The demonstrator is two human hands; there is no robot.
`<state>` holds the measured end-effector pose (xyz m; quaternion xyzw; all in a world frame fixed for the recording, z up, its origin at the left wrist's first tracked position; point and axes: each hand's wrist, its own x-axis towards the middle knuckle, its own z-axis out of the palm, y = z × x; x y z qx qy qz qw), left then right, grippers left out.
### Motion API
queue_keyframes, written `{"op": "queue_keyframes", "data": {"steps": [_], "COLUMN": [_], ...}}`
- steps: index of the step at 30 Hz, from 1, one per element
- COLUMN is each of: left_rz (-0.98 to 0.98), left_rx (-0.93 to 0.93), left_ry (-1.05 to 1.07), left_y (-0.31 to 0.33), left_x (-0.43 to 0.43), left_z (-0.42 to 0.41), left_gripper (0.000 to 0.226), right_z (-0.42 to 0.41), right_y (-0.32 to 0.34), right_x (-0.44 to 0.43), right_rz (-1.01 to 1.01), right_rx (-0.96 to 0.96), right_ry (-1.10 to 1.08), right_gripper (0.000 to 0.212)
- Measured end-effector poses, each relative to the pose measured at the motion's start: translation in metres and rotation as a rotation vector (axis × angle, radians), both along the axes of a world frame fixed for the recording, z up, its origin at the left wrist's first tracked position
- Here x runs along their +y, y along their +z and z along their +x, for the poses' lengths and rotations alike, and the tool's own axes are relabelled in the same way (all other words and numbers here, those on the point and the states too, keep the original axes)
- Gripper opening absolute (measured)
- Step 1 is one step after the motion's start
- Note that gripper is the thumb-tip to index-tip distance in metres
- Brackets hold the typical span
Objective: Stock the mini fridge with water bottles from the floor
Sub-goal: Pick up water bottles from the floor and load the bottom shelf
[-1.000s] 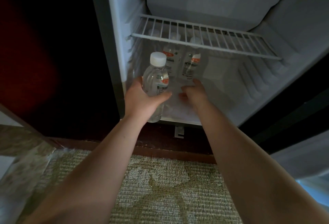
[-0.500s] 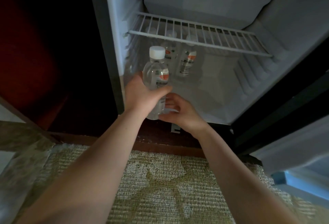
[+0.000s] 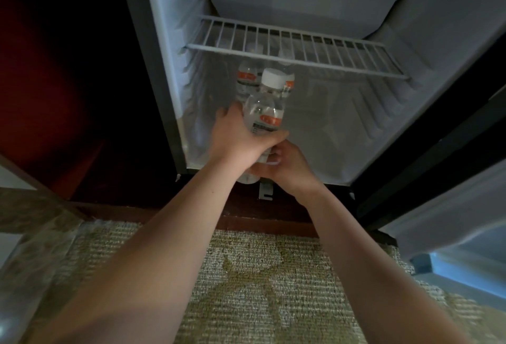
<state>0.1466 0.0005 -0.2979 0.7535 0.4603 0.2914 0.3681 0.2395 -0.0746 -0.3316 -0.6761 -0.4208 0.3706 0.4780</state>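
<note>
A clear water bottle (image 3: 264,109) with a white cap and an orange label is upright at the front lip of the open mini fridge (image 3: 356,135). My left hand (image 3: 235,138) grips its middle from the left. Below it, my right hand (image 3: 287,165) curls round the bottle's lower part. Two more bottles stand at the back of the fridge floor, one (image 3: 246,78) on the left and another (image 3: 289,83) partly hidden behind the held bottle's cap.
A white wire shelf (image 3: 301,48) spans the fridge above the bottles. The fridge door (image 3: 451,220) hangs open at the right. Dark wood cabinet panels (image 3: 68,83) stand at the left. Patterned beige carpet (image 3: 260,275) lies under my arms.
My right hand drew back from inside the fridge and came under my left hand onto the bottle's lower part. The bottle shifted a little to the right, in front of the back bottles.
</note>
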Motion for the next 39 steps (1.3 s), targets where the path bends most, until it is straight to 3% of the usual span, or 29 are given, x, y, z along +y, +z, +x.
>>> {"op": "queue_keyframes", "data": {"steps": [5, 8, 11, 14, 22, 28, 31, 33, 39], "left_rz": [-0.195, -0.308, -0.419, -0.399, -0.367, -0.364, -0.362, -0.358, -0.357], "left_rx": [-0.073, -0.145, 0.06, 0.245, 0.438, 0.496, 0.503, 0.521, 0.519], "left_ry": [-0.076, -0.054, -0.069, -0.152, -0.33, -0.358, -0.362, -0.362, -0.346], "left_y": [0.011, 0.004, -0.008, -0.01, -0.024, -0.027, -0.03, -0.03, -0.03], "left_x": [0.002, 0.007, 0.009, 0.008, 0.003, 0.006, 0.008, 0.009, 0.011], "left_z": [0.001, -0.004, -0.005, -0.002, 0.004, 0.009, 0.011, 0.011, 0.005], "left_gripper": [0.043, 0.05, 0.065, 0.041, 0.04, 0.04, 0.039, 0.04, 0.042], "right_z": [0.021, 0.035, 0.048, 0.061, 0.108, 0.142, 0.137, 0.134, 0.127], "right_y": [-0.006, -0.013, -0.023, -0.032, -0.058, -0.081, -0.064, -0.056, -0.055], "right_x": [0.0, 0.002, 0.004, 0.011, 0.037, 0.059, 0.066, 0.071, 0.087], "right_rz": [-0.034, -0.011, -0.019, -0.01, -0.048, -0.04, -0.103, -0.158, -0.138], "right_rx": [-0.012, -0.024, -0.043, -0.041, -0.067, -0.064, -0.185, -0.24, -0.158], "right_ry": [-0.133, -0.258, -0.334, -0.406, -0.477, -0.424, -0.46, -0.492, -0.52], "right_gripper": [0.048, 0.046, 0.049, 0.047, 0.057, 0.072, 0.08, 0.073, 0.084]}}
